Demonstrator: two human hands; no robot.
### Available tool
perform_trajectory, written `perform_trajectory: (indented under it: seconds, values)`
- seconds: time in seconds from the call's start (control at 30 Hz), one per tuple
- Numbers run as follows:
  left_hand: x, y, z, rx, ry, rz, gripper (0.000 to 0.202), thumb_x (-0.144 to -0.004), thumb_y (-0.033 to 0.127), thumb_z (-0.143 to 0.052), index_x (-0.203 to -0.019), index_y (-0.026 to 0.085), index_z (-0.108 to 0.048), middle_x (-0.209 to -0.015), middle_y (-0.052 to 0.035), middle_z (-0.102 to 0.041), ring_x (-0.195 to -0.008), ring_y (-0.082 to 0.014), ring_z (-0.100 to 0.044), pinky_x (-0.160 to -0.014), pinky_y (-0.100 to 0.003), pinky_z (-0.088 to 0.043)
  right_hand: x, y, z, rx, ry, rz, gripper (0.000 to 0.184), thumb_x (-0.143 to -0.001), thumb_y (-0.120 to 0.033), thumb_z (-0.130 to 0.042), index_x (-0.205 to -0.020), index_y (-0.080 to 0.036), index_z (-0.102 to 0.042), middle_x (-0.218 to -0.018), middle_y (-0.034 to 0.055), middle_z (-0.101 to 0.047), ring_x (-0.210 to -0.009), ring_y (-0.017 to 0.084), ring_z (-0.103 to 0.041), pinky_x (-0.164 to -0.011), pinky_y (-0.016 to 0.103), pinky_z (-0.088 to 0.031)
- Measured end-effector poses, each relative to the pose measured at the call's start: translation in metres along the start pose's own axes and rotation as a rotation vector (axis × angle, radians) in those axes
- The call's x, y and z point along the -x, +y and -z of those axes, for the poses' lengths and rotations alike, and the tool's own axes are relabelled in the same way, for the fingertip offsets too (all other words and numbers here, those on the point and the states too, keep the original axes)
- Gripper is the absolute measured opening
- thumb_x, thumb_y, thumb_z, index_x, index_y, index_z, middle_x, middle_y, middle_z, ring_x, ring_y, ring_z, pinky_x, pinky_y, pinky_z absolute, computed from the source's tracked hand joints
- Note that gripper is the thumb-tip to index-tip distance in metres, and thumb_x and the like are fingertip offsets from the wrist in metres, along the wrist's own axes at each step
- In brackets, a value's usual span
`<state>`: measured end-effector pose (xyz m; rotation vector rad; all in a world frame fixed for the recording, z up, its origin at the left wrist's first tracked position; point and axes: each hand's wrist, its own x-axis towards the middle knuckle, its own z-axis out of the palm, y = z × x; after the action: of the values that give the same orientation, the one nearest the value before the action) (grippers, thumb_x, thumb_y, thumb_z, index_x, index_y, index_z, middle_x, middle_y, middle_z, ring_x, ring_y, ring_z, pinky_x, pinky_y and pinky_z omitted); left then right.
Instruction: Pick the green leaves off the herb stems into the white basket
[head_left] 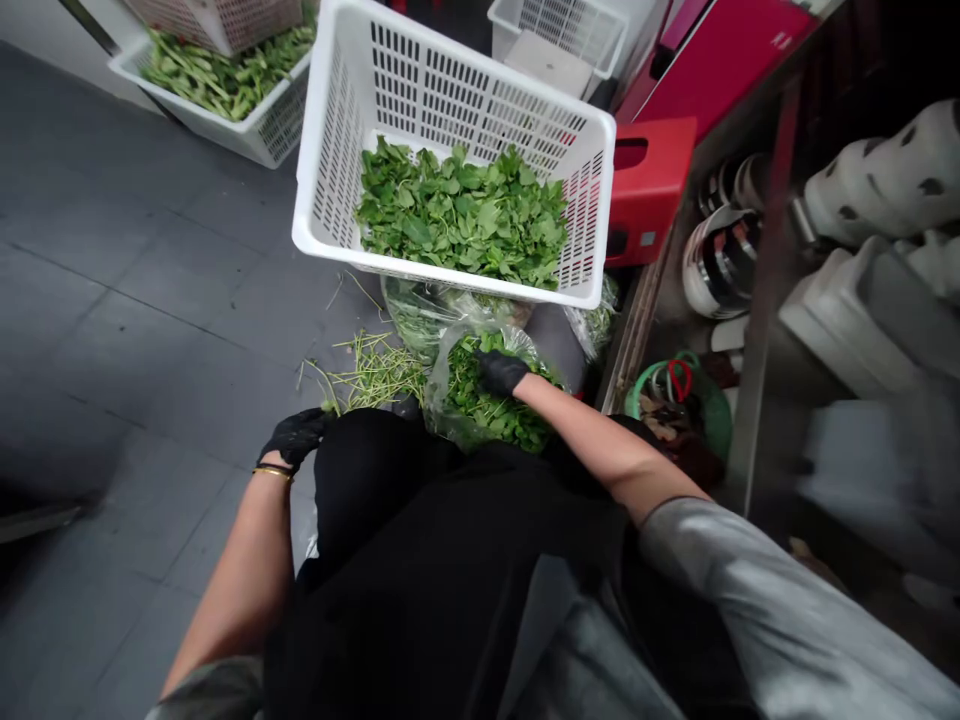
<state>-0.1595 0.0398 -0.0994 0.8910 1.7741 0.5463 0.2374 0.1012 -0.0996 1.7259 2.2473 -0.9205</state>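
My left hand (298, 436), in a black glove, is beside my left knee, its fingers closed on a few thin green stems. A loose pile of plucked stems (382, 368) lies on the floor just right of it. My right hand (501, 374), also black-gloved, reaches into an open clear plastic bag (442, 385) of leafy greens (517, 425) between my knees. Its fingertips are among the leaves, and their grip is hidden. Beyond the bag, a white slotted basket (457, 268) holds a layer of picked green leaves (465, 210).
At the upper left, another white basket (277, 140) holds green stalks (217, 85), with a pinkish basket (232, 25) on top. A red box (652, 185) stands right of the leaf basket. Metal shelving (765, 300) with stacked white containers (847, 320) and a green basket (641, 395) line the right.
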Motion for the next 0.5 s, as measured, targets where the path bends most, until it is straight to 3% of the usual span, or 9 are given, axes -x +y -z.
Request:
perform_trajectory:
  seconds: [0.07, 0.17, 0.27, 0.37, 0.5]
  values:
    - [-0.005, 0.007, -0.002, 0.030, -0.077, 0.031, 0.048, -0.039, 0.043, -0.081, -0.077, 0.015, -0.069, -0.071, -0.0081, -0.070, -0.075, -0.0272, -0.066, -0.056, -0.032, -0.052, -0.009, 0.004, -0.029, 0.063, -0.116, -0.062, 0.078, -0.070, -0.026, -0.073, -0.141, -0.012, -0.043, -0.130, 0.0217, -0.058, -0.114, 0.029, -0.059, -0.098, 0.039, -0.046]
    - [-0.003, 0.014, 0.001, 0.059, -0.057, 0.062, 0.059, -0.043, 0.044, -0.082, -0.092, 0.014, -0.070, -0.080, -0.0080, -0.072, -0.073, -0.0233, -0.065, -0.050, -0.026, -0.047, -0.017, 0.018, -0.048, 0.116, -0.222, -0.100, 0.069, -0.078, -0.028, -0.066, -0.142, -0.016, -0.043, -0.135, 0.0191, -0.055, -0.119, 0.027, -0.057, -0.100, 0.040, -0.044]
    - [0.008, 0.022, 0.003, 0.069, 0.106, 0.038, 0.052, -0.055, 0.042, -0.078, -0.098, 0.015, -0.071, -0.078, -0.0067, -0.070, -0.070, -0.0191, -0.064, -0.051, -0.023, -0.046, -0.012, 0.039, -0.043, 0.117, -0.221, -0.092, 0.050, -0.081, -0.024, -0.061, -0.131, -0.018, -0.057, -0.129, 0.0152, -0.061, -0.114, 0.026, -0.061, -0.096, 0.035, -0.047]
    - [0.030, 0.043, -0.006, 0.142, 0.229, -0.083, 0.040, -0.065, 0.040, -0.072, -0.096, 0.014, -0.072, -0.084, -0.0075, -0.070, -0.071, -0.0162, -0.064, -0.054, -0.022, -0.046, 0.002, 0.058, -0.029, 0.124, -0.162, -0.092, 0.044, -0.084, -0.028, -0.058, -0.127, -0.020, -0.060, -0.130, 0.0123, -0.061, -0.116, 0.026, -0.059, -0.096, 0.032, -0.046]
    - [0.071, 0.082, -0.041, 0.269, 0.167, -0.244, 0.038, -0.067, 0.042, -0.072, -0.093, 0.014, -0.074, -0.091, -0.0097, -0.073, -0.071, -0.0167, -0.065, -0.058, -0.025, -0.049, 0.029, 0.065, -0.026, 0.144, -0.123, -0.102, 0.048, -0.086, -0.031, -0.055, -0.133, -0.020, -0.056, -0.132, 0.0101, -0.060, -0.115, 0.024, -0.060, -0.095, 0.030, -0.047]
